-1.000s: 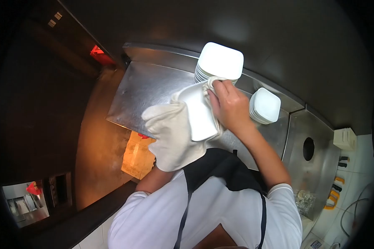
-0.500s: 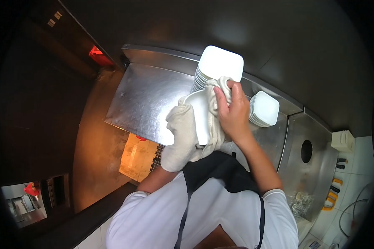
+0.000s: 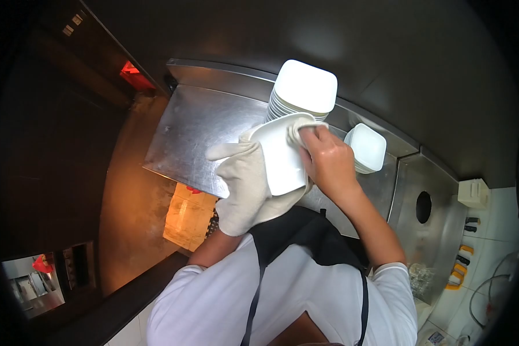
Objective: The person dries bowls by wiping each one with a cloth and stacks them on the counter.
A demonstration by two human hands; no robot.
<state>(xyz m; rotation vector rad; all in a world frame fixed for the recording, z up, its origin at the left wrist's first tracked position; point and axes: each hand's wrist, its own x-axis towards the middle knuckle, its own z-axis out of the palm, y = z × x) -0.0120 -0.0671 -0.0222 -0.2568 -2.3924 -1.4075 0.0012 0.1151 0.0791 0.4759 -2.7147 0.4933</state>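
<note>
Beige cloth (image 3: 259, 210) covers my left hand (image 3: 236, 179) from fingers to wrist. Through it, that hand grips a white rounded-square plate (image 3: 281, 155) by its left side, and its fingers are hidden. My right hand (image 3: 330, 158) is bare and closed on a bunched part of the cloth, pressed against the plate's upper right area. The plate is tilted, its surface turned up towards me. Just beyond it stands a tall stack of similar white plates (image 3: 305, 86).
A lower stack of small white dishes (image 3: 368, 147) stands on the right of the steel counter (image 3: 196, 124). Farther right are a steel surface with a round dark hole (image 3: 424, 207), a white box (image 3: 473, 193) and yellow-and-black handles (image 3: 458, 271). A dark wall rises behind the counter.
The plate has turned so more of its surface faces me. My right hand has moved slightly right and down with the cloth. The cloth-covered left hand has shifted a little left.
</note>
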